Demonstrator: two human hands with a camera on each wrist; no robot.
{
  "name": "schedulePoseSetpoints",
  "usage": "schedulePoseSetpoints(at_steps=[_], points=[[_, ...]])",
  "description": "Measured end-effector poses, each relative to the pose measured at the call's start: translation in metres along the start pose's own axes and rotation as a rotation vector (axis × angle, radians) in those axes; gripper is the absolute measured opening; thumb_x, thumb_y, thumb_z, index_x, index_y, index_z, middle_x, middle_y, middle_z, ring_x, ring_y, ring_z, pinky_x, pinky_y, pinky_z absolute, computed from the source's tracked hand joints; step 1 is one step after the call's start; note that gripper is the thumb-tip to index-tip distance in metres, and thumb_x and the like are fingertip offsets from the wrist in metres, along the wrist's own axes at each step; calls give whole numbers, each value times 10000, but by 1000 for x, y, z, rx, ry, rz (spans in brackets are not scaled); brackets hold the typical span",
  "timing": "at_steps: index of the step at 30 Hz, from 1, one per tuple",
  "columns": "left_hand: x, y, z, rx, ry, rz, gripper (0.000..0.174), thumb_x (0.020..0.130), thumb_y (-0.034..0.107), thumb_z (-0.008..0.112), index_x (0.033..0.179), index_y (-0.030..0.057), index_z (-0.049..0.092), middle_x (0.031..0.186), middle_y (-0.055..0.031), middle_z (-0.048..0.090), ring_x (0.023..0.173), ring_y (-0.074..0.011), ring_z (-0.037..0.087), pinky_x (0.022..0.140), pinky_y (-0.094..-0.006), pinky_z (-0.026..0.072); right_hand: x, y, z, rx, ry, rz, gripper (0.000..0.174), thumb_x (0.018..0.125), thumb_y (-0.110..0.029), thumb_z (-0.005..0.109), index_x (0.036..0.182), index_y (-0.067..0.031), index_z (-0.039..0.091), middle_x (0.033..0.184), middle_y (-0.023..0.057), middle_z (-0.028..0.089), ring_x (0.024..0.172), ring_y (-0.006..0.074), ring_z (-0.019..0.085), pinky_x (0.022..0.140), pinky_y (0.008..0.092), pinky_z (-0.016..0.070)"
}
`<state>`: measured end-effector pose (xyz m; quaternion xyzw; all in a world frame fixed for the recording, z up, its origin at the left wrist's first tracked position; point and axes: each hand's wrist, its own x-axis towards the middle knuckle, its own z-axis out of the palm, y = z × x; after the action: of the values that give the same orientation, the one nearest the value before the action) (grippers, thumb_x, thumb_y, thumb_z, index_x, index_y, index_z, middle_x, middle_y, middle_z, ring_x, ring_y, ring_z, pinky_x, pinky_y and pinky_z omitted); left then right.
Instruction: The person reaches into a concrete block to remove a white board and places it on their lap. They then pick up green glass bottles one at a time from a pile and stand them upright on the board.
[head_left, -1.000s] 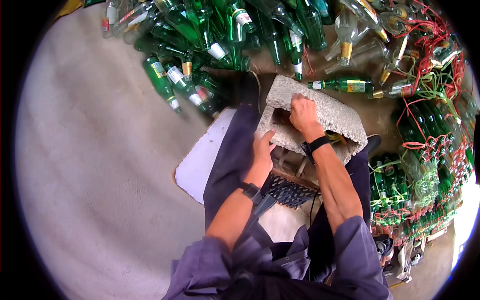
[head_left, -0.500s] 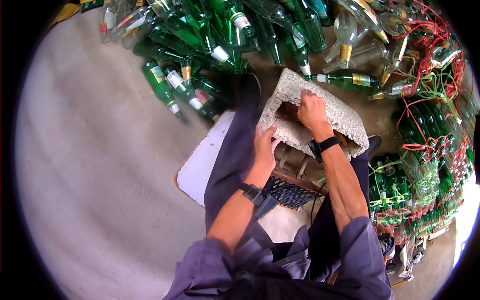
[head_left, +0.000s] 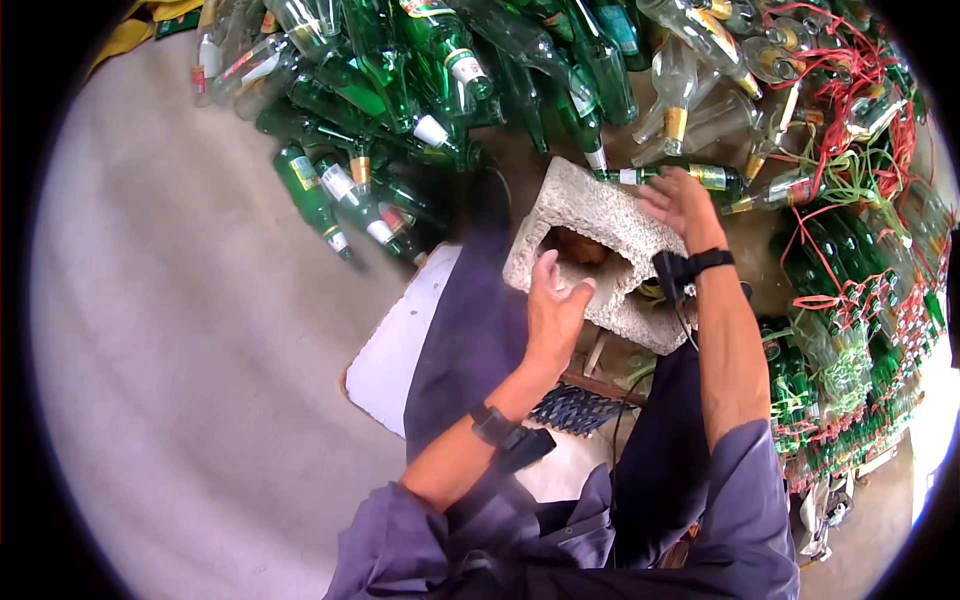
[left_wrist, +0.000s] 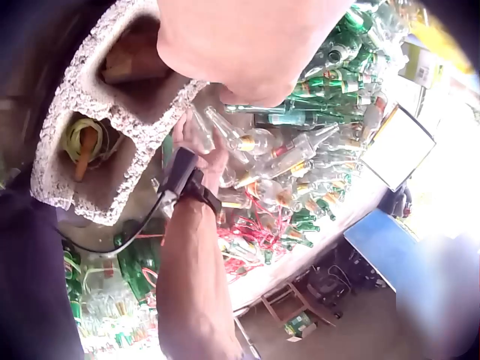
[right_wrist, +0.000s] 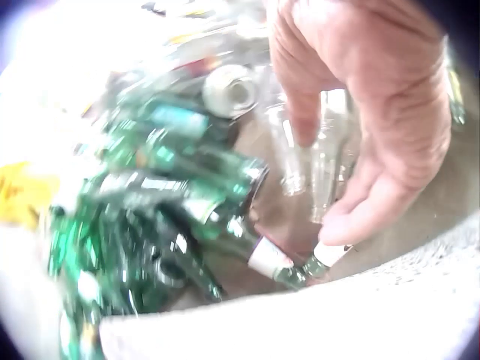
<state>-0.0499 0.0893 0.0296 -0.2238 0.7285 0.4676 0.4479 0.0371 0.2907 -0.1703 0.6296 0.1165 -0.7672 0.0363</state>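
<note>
A rough grey hollow concrete block (head_left: pixel 570 190) rests in front of the seated person, its two cavities facing them. Over its near edge, the left hand (head_left: pixel 557 310) hovers with fingers and thumb spread, holding nothing. At the block's far right side, the right hand (head_left: pixel 685 205) reaches with extended fingers just above a green bottle (head_left: pixel 712 177) lying on its side. In the right wrist view, thumb and fingers stand apart, with bottle necks (right_wrist: pixel 324 176) seen behind the gap. Inside one cavity, in the left wrist view, are yellow-green twine (left_wrist: pixel 73 139) and an orange-brown stick (left_wrist: pixel 86 154).
A heap of green and clear bottles (head_left: pixel 400 60) spreads along the far side. Bundles of bottles tied with red and green twine (head_left: pixel 850 300) stand at the right. A white board (head_left: pixel 395 350) lies left of the person's leg, on bare concrete floor (head_left: pixel 200 350).
The right hand, curled over the block's top before, has opened and moved right toward the lying green bottle. The left hand has come off the block's near left edge and shifted right.
</note>
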Motion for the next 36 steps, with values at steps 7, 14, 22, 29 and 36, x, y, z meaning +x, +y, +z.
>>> schedulePoseSetpoints(at_steps=[7, 14, 22, 29, 36], points=[[-8, 14, 5, -98, -170, -107, 660, 862, 72, 625, 1423, -84, 313, 1460, -246, 366, 1428, -322, 322, 1124, -372, 306, 32, -6, -25, 116, 362, 116, 384, 931, -189, 584, 1271, -62, 459, 1193, 188, 495, 1007, 393, 624, 817, 536, 579], [-14, 23, 16, -130, -272, -135, 557, 876, 135, 618, 1339, -110, 427, 1326, -216, 508, 1140, -245, 567, 931, -315, 453, 61, -8, -47, -12, 368, 99, 459, 848, -364, 749, 1196, -126, 567, 1151, 112, 564, 1032, 401, 529, 842, 600, 490], [-13, 24, 23, -114, -267, -197, 508, 840, 88, 608, 1296, -81, 460, 1351, -210, 484, 1151, -214, 547, 921, -300, 450, 56, -6, -47, 238, 467, 38, 485, 751, -298, 824, 1119, -168, 536, 1093, 43, 569, 1025, 269, 535, 951, 528, 384], [-12, 20, 30, -164, -286, -199, 443, 882, 97, 604, 1279, -54, 480, 1256, -156, 571, 1026, -145, 571, 833, -280, 464, 11, -31, -45, 95, 285, -29, 444, 743, -308, 829, 1060, -138, 569, 1007, 64, 603, 931, 243, 572, 812, 468, 451], [-12, 24, 36, -131, -328, -198, 377, 926, 92, 597, 1262, -38, 488, 1265, -173, 568, 1060, -195, 606, 803, -309, 481, -45, -69, -72, -348, 431, -258, 427, 741, -324, 803, 1009, -33, 642, 872, 61, 653, 722, 179, 631, 631, 372, 488]])
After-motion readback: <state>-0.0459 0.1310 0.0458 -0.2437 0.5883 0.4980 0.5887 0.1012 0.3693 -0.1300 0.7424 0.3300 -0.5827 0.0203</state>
